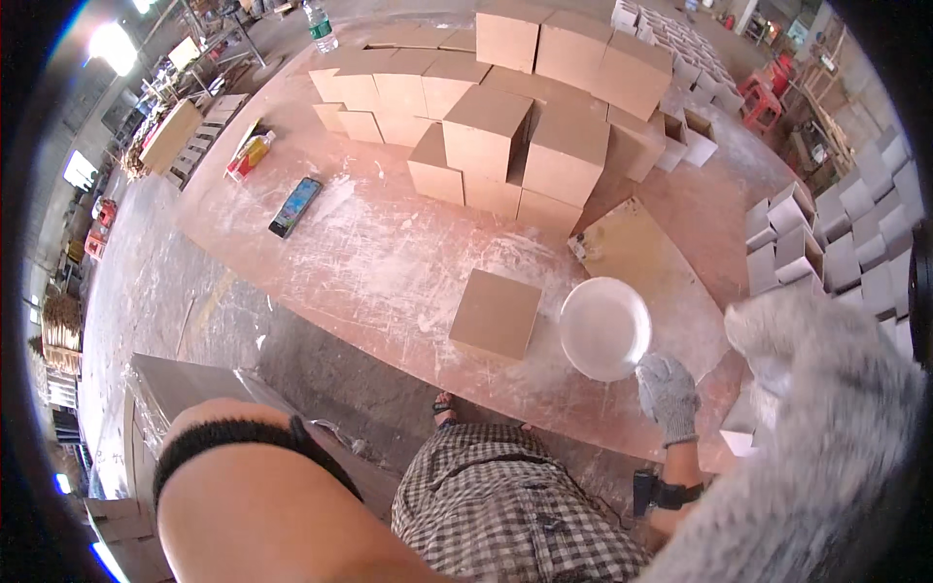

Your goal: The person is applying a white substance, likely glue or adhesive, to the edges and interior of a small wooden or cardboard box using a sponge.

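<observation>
My right hand point(668, 396), in a grey knit glove with a black strap at the wrist, has its fingers closed on the near right rim of a round white bowl point(604, 328). Left of the bowl sits a brown cardboard box point(496, 313). Close in front of the view, a large grey knit glove blurs across the lower right; it appears to be my left hand point(807, 369), raised, its fingers smeared by motion. My bare left arm with a black band point(253, 437) fills the lower left.
Brown boxes point(486, 126) stand stacked on the reddish table point(369, 262). A tan board point(641, 243) lies behind the bowl. White open boxes point(807, 257) crowd the right. A phone point(295, 206), a red-yellow packet point(249, 155) and a water bottle point(321, 29) lie or stand farther left.
</observation>
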The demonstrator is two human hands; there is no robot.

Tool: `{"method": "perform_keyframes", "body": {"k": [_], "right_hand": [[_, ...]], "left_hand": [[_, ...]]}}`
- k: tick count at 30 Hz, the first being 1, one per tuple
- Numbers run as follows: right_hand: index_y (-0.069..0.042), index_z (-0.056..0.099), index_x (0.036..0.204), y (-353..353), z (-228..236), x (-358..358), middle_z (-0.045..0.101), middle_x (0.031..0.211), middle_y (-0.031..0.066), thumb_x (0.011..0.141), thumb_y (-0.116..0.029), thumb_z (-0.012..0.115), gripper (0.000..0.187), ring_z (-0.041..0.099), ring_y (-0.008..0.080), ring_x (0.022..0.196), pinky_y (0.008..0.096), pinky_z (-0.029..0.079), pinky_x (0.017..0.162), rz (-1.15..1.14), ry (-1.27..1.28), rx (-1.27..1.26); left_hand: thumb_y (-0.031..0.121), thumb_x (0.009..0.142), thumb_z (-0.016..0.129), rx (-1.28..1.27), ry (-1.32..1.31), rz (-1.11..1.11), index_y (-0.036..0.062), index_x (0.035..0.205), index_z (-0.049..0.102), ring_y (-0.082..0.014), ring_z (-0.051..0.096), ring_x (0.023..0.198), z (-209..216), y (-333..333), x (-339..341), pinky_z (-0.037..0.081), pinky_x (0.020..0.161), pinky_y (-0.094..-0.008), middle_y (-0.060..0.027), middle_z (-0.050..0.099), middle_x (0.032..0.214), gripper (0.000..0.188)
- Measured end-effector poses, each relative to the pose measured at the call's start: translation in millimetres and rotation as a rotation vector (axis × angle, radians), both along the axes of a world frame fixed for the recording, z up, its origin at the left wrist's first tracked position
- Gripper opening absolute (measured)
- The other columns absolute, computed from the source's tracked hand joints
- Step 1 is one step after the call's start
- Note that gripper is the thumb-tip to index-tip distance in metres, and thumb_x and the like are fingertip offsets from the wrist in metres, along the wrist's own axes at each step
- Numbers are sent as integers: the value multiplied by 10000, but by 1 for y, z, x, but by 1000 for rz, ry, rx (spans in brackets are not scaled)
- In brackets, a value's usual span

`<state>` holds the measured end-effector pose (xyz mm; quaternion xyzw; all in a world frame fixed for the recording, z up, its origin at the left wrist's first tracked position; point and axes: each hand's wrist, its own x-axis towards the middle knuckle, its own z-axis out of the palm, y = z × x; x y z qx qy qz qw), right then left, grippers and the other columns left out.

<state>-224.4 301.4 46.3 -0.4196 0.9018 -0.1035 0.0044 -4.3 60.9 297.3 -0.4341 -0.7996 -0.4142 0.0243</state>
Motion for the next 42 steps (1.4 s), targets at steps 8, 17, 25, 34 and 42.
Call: {"method": "perform_keyframes", "body": {"k": [8,17,25,34,42], "right_hand": [[-100,661,1037,0,20,8,630,1086,64,836,-130,583,218,586,257,977,375,480,882,-310,-479,-158],[-123,656,1021,-1,-8,-2,641,1044,68,874,-190,572,183,589,258,978,368,478,863,260,189,-14],[-140,658,1021,0,-9,-7,638,1032,82,872,-188,588,172,596,284,962,374,480,856,211,-3,-85],[-118,673,993,-22,-4,-6,649,968,102,817,-111,625,183,614,282,930,392,493,825,165,-27,-101],[-81,664,962,-24,3,-15,649,997,94,828,-122,605,152,604,288,897,397,493,811,246,122,-30]], "left_hand": [[201,705,651,107,15,-34,-54,1020,555,-319,622,862,11,-4,0,497,777,-409,-201,601,914,417],[204,717,664,161,-26,-30,-59,1046,545,-320,626,876,6,-24,16,504,785,-402,-205,604,942,438],[208,728,675,244,-22,-28,-63,1069,536,-320,630,888,-2,-31,9,510,793,-396,-209,605,966,457],[211,740,688,323,20,-6,-69,1095,527,-320,634,902,-16,-23,-12,516,801,-390,-212,607,993,480],[214,751,699,324,16,15,-73,1118,518,-320,637,914,-20,-30,-12,522,808,-384,-216,609,1017,500]]}}
